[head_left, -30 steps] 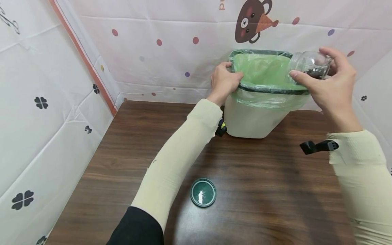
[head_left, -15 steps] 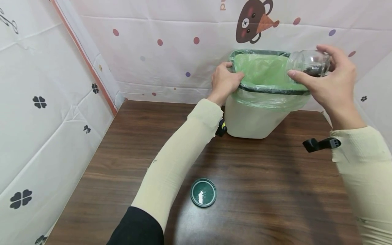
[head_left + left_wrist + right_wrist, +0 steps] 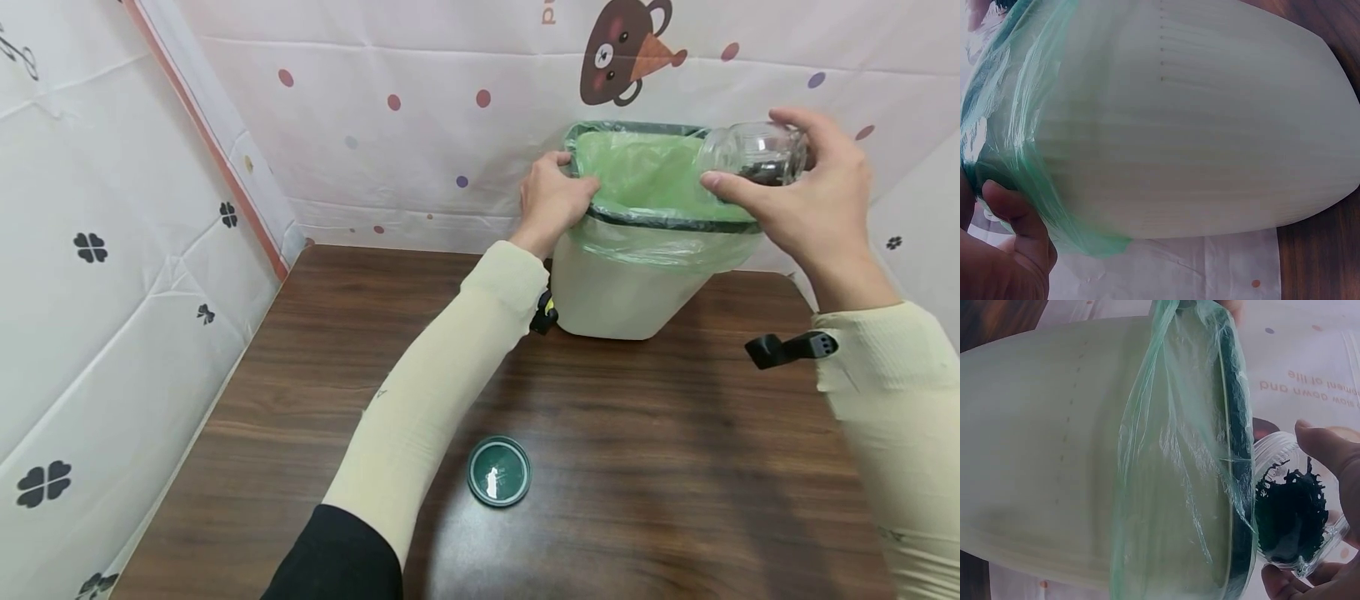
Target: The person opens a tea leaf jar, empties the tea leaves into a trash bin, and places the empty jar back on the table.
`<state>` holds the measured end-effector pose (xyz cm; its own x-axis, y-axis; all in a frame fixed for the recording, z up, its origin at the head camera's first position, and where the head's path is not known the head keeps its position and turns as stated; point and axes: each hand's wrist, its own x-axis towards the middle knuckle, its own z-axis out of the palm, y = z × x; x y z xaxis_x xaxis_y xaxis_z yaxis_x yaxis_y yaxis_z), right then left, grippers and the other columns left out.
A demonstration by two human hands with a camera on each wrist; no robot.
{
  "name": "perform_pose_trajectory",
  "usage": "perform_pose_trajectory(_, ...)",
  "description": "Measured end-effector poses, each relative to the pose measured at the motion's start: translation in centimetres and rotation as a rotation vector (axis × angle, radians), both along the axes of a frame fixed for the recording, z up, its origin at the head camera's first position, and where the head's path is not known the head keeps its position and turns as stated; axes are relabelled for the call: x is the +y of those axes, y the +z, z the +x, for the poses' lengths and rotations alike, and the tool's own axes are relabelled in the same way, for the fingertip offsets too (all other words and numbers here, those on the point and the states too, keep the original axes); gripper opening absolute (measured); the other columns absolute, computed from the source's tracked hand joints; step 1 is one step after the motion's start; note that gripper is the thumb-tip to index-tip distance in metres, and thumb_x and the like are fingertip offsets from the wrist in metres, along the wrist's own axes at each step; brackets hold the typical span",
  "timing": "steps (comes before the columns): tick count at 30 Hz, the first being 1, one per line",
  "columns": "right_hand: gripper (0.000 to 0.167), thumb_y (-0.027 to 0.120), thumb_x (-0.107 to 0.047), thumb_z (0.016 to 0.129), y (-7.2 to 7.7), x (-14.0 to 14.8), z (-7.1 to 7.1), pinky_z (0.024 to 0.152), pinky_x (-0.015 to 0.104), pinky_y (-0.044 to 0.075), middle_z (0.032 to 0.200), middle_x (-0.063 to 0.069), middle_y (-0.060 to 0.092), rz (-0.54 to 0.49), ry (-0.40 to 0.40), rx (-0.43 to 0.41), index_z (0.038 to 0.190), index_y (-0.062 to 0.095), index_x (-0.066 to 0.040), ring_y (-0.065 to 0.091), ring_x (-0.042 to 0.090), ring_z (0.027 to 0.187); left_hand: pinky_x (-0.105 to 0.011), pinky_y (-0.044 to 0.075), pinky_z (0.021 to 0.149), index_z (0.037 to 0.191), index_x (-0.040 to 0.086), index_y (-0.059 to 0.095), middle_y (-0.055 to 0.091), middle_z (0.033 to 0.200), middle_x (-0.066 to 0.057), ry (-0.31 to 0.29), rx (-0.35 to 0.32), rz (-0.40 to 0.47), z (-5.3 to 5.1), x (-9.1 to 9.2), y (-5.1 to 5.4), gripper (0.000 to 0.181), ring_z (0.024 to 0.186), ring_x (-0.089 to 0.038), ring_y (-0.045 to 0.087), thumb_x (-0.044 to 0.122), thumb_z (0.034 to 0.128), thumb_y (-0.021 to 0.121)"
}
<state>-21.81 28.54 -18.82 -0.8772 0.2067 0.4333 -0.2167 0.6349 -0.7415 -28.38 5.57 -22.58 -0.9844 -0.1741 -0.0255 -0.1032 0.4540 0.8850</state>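
Observation:
A pale trash bin (image 3: 626,287), lined with a green plastic bag (image 3: 637,171), stands at the back of the table. My left hand (image 3: 551,200) grips its left rim with the bag folded over it; the left wrist view shows the thumb (image 3: 1013,206) against the bag. Over the bin's right rim my right hand (image 3: 821,196) holds a clear glass jar (image 3: 750,150) on its side, mouth toward the bin. Dark, shredded, leaf-like bits (image 3: 1291,512) lie inside the jar, toward its base. A round green lid (image 3: 498,472) rests on the table.
The dark wooden table (image 3: 300,433) ends at a white printed cloth (image 3: 337,133) hung behind the bin. Another cloth with clover prints (image 3: 120,308) hangs on the left. Black wrist cameras (image 3: 791,348) stick out from both sleeves.
The jar and my right hand have shifted slightly left, a little farther over the bin. My left hand keeps its place on the rim, and the lid has not moved.

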Motion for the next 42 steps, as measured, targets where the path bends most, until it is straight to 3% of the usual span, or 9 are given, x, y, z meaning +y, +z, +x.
perform_pose_trajectory(7,0.080,0.093,-0.027,0.072,0.2,0.0,-0.3,0.093,0.017,0.039,0.136,-0.007,0.053,0.070,-0.003,-0.017,0.143,0.057,-0.030,0.048,0.003,0.109,-0.022,0.043,0.092,0.141,0.031,0.057,0.057,0.135,0.012,0.004,-0.010,0.011,0.1,0.0,0.2,0.056,0.118,-0.009,0.051,0.033,0.0879,0.076)
perform_pose_trajectory(13,0.080,0.092,-0.028,0.072,0.3,0.0,-0.7,0.100,0.019,0.038,0.144,-0.005,0.051,0.091,-0.007,-0.030,0.143,0.056,-0.031,0.047,0.011,0.121,-0.023,0.043,0.092,0.141,0.031,0.057,0.057,0.136,0.012,0.004,-0.012,0.005,0.1,0.0,0.2,0.057,0.116,-0.009,0.051,0.032,0.0876,0.076)
perform_pose_trajectory(32,0.084,0.089,-0.040,0.074,0.6,0.0,-1.1,0.105,0.021,0.032,0.149,-0.001,0.050,0.227,-0.016,-0.090,0.148,0.051,-0.033,0.044,0.014,0.126,-0.022,0.043,0.093,0.142,0.032,0.056,0.056,0.136,0.014,-0.004,-0.017,-0.008,-0.1,0.0,0.1,0.057,0.118,-0.008,0.051,0.034,0.0880,0.075)
perform_pose_trajectory(38,0.083,0.089,-0.041,0.074,0.7,0.0,-1.3,0.112,0.031,0.028,0.150,0.000,0.050,0.267,-0.010,-0.073,0.148,0.052,-0.032,0.041,0.015,0.133,-0.022,0.042,0.093,0.141,0.032,0.057,0.057,0.135,0.014,-0.001,-0.016,-0.011,-0.1,-0.1,0.1,0.057,0.118,-0.008,0.051,0.033,0.0874,0.076)
perform_pose_trajectory(42,0.084,0.088,-0.042,0.075,0.8,0.0,-1.5,0.117,0.040,0.024,0.152,0.000,0.048,0.299,-0.006,-0.081,0.149,0.051,-0.031,0.037,0.023,0.141,-0.022,0.042,0.093,0.141,0.032,0.057,0.057,0.135,0.014,0.001,-0.013,-0.019,-0.1,-0.1,0.1,0.057,0.119,-0.007,0.051,0.034,0.0871,0.076)
